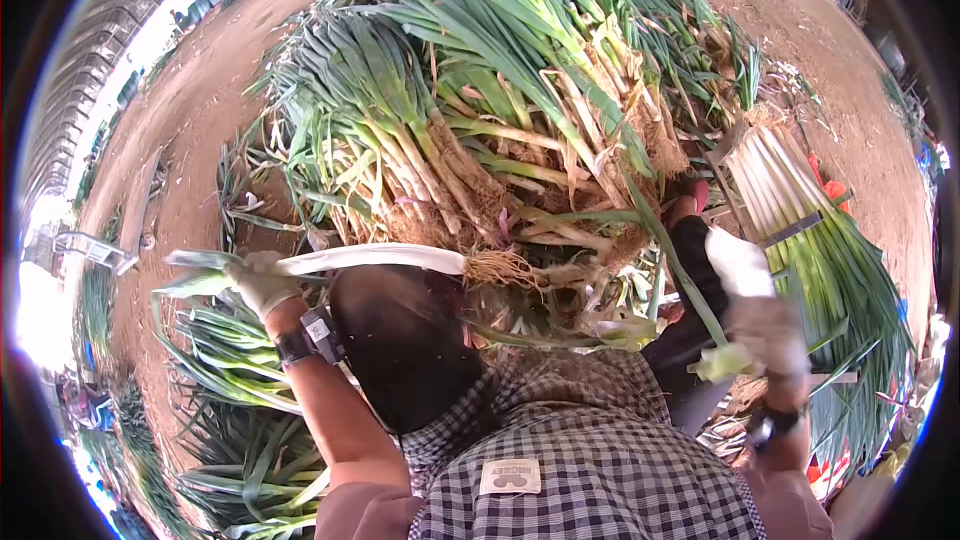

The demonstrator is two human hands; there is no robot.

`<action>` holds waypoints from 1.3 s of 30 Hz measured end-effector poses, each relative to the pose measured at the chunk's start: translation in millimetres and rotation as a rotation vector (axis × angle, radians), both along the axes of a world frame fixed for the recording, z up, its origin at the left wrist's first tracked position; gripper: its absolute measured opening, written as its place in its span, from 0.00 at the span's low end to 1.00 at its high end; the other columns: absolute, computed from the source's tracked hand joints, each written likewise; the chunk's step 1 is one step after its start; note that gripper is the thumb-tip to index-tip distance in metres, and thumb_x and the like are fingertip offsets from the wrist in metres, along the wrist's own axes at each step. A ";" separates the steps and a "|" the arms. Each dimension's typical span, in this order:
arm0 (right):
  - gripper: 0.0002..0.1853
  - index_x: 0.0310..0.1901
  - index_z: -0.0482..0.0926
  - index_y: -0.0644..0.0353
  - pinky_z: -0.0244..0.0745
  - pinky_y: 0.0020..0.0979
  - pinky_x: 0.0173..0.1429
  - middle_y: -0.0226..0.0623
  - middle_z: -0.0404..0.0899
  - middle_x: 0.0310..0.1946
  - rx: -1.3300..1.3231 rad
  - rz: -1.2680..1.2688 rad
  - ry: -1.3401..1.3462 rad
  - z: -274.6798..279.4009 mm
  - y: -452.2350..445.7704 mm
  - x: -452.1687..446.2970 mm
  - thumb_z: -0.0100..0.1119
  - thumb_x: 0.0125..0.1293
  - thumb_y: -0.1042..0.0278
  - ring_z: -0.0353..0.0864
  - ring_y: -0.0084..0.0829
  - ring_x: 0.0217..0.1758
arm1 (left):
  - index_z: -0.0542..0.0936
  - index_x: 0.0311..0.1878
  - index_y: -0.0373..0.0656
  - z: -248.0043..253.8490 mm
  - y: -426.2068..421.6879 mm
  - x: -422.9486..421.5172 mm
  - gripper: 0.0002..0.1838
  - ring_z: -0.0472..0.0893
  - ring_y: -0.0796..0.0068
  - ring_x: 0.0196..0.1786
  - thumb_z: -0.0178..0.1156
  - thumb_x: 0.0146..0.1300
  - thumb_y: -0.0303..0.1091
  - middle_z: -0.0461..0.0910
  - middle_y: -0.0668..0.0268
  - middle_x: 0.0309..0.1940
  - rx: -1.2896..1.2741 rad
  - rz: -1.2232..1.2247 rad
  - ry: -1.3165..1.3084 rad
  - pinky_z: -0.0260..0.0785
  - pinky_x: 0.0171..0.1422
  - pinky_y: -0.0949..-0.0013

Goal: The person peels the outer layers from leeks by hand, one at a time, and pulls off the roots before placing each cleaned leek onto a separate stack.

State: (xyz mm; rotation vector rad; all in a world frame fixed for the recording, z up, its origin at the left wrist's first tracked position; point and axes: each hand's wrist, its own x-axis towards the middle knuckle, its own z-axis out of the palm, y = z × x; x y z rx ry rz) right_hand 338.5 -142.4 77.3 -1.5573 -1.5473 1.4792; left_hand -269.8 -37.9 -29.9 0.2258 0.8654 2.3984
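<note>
Two gloved hands show in my head view. My left hand [262,285] is closed around the green end of one leek [380,257], whose white shaft runs out from the fist toward three o'clock, with its shaggy roots [500,266] at the far tip. The leaf tops [195,280] stick out on the other side, toward nine. A strapped device [320,332] sits on that wrist at about five o'clock from the fist, and just under the white shaft I see a dark knee [400,350].

My right hand [766,315] is well apart from the leek, at three o'clock from the left one. It is motion-blurred, so I cannot tell whether it grips anything; a pale leafy scrap [725,362] is just beside it, toward eight.

Beyond the hands, a heap of soil-stained leeks [400,155] spreads around twelve o'clock. A banded bundle of clean white stalks [775,175] lies toward two, and more green leaves [245,470] lie at seven, near brown ground [185,230].
</note>
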 end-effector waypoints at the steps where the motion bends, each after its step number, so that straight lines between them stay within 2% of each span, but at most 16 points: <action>1: 0.18 0.52 0.78 0.60 0.76 0.39 0.45 0.40 0.83 0.44 -0.189 0.138 -0.565 -19.6 20.5 -15.6 0.57 0.64 0.60 0.83 0.34 0.41 | 0.73 0.40 0.43 22.3 -1.9 7.8 0.20 0.64 0.83 0.20 0.50 0.72 0.52 0.67 0.77 0.20 -0.052 0.075 0.046 0.63 0.26 0.76; 3: 0.15 0.45 0.80 0.57 0.75 0.39 0.40 0.38 0.83 0.34 0.538 0.629 -1.176 -107.2 34.8 -21.7 0.63 0.59 0.59 0.83 0.40 0.38 | 0.76 0.42 0.47 39.4 -4.9 -24.1 0.18 0.65 0.84 0.24 0.54 0.70 0.54 0.67 0.78 0.23 0.032 0.148 0.126 0.59 0.26 0.80; 5: 0.14 0.42 0.80 0.57 0.75 0.41 0.40 0.39 0.80 0.28 0.900 0.395 -0.788 -119.6 62.1 -43.1 0.64 0.60 0.57 0.82 0.44 0.35 | 0.76 0.42 0.47 62.0 -15.3 -54.4 0.19 0.66 0.83 0.23 0.57 0.67 0.55 0.69 0.78 0.22 -0.016 0.254 0.140 0.60 0.27 0.79; 11: 0.15 0.43 0.80 0.60 0.76 0.42 0.43 0.45 0.82 0.36 0.621 0.346 -0.490 -106.4 157.9 -163.5 0.60 0.65 0.56 0.82 0.47 0.39 | 0.75 0.34 0.47 27.1 -75.4 -183.8 0.23 0.68 0.77 0.24 0.64 0.60 0.59 0.69 0.74 0.22 -0.488 0.668 0.272 0.64 0.31 0.72; 13: 0.16 0.43 0.79 0.59 0.76 0.46 0.41 0.48 0.82 0.33 0.612 0.389 -0.435 -127.9 199.4 -209.0 0.54 0.67 0.54 0.83 0.48 0.36 | 0.77 0.37 0.43 -36.8 -116.4 -248.5 0.25 0.73 0.76 0.28 0.63 0.62 0.59 0.75 0.71 0.25 -0.591 0.554 0.262 0.67 0.33 0.69; 15: 0.16 0.43 0.79 0.62 0.76 0.45 0.46 0.50 0.82 0.35 0.511 0.295 -0.448 -149.6 234.6 -261.3 0.55 0.66 0.56 0.82 0.51 0.40 | 0.78 0.53 0.33 -106.8 -162.7 -312.8 0.31 0.80 0.65 0.35 0.57 0.67 0.57 0.81 0.58 0.35 -1.288 0.501 0.270 0.75 0.42 0.59; 16: 0.18 0.45 0.78 0.63 0.76 0.45 0.46 0.52 0.82 0.36 0.423 0.274 -0.574 -169.7 252.6 -289.0 0.56 0.65 0.56 0.82 0.52 0.41 | 0.78 0.51 0.30 -155.2 -176.4 -317.4 0.31 0.78 0.64 0.33 0.59 0.66 0.55 0.81 0.55 0.38 -0.749 0.531 0.269 0.74 0.39 0.57; 18: 0.20 0.47 0.77 0.65 0.75 0.45 0.47 0.55 0.82 0.38 0.339 0.246 -0.695 -214.0 285.8 -328.0 0.57 0.63 0.56 0.82 0.52 0.43 | 0.81 0.45 0.31 -177.6 -208.1 -317.3 0.26 0.75 0.66 0.29 0.61 0.65 0.52 0.80 0.60 0.32 -1.220 0.364 0.214 0.70 0.34 0.58; 20: 0.22 0.48 0.74 0.68 0.76 0.45 0.46 0.55 0.82 0.40 0.298 0.321 -0.846 -243.0 306.5 -346.3 0.57 0.61 0.56 0.84 0.48 0.43 | 0.80 0.42 0.41 -212.4 -208.4 -308.0 0.16 0.71 0.73 0.23 0.60 0.66 0.45 0.76 0.69 0.25 -0.993 0.324 0.213 0.62 0.26 0.65; 24: 0.18 0.43 0.78 0.66 0.76 0.35 0.41 0.41 0.82 0.36 -0.046 0.496 -0.452 -175.5 320.8 -321.9 0.57 0.59 0.58 0.80 0.28 0.36 | 0.79 0.48 0.48 -143.8 -153.6 -208.5 0.11 0.82 0.74 0.31 0.58 0.69 0.42 0.83 0.67 0.35 -0.920 0.090 0.216 0.71 0.29 0.73; 27: 0.14 0.39 0.81 0.62 0.69 0.26 0.32 0.32 0.74 0.25 0.267 0.611 0.087 -157.3 328.1 -284.1 0.53 0.67 0.59 0.72 0.24 0.27 | 0.80 0.48 0.44 -86.8 -99.9 -165.8 0.12 0.81 0.77 0.31 0.56 0.70 0.40 0.83 0.67 0.36 -0.858 -0.033 0.411 0.71 0.30 0.74; 29: 0.13 0.45 0.83 0.57 0.71 0.27 0.33 0.30 0.77 0.26 0.169 0.565 0.079 -135.8 322.3 -265.3 0.51 0.70 0.61 0.73 0.22 0.28 | 0.79 0.50 0.41 -16.5 -55.6 -96.5 0.13 0.81 0.77 0.33 0.54 0.72 0.39 0.83 0.66 0.38 -0.789 -0.112 0.545 0.72 0.37 0.75; 30: 0.17 0.56 0.79 0.55 0.74 0.25 0.40 0.37 0.82 0.34 0.345 0.565 0.349 -110.3 302.8 -260.5 0.51 0.72 0.60 0.77 0.23 0.32 | 0.79 0.50 0.40 6.4 -38.3 -71.1 0.14 0.81 0.78 0.34 0.54 0.72 0.40 0.83 0.66 0.38 -0.756 -0.183 0.614 0.72 0.37 0.76; 31: 0.32 0.58 0.75 0.66 0.74 0.32 0.51 0.36 0.83 0.45 0.892 0.805 0.129 -81.5 288.3 -240.2 0.61 0.64 0.45 0.79 0.27 0.36 | 0.79 0.51 0.40 25.8 -22.9 -46.6 0.15 0.81 0.79 0.34 0.54 0.72 0.40 0.84 0.66 0.39 -0.716 -0.258 0.683 0.71 0.38 0.77; 35: 0.29 0.59 0.70 0.69 0.75 0.27 0.33 0.37 0.81 0.41 0.157 0.498 0.202 3.1 173.5 -192.1 0.66 0.63 0.58 0.77 0.21 0.37 | 0.79 0.51 0.38 99.6 12.2 73.3 0.24 0.79 0.80 0.31 0.49 0.73 0.52 0.84 0.62 0.38 -0.713 -0.771 0.900 0.69 0.33 0.77; 39: 0.24 0.55 0.69 0.67 0.74 0.26 0.37 0.32 0.76 0.35 0.093 0.730 0.517 -19.2 112.6 -154.6 0.65 0.64 0.60 0.74 0.19 0.37 | 0.74 0.60 0.37 98.8 31.2 176.4 0.33 0.77 0.79 0.33 0.46 0.71 0.61 0.81 0.61 0.45 -0.342 -1.138 0.499 0.67 0.33 0.74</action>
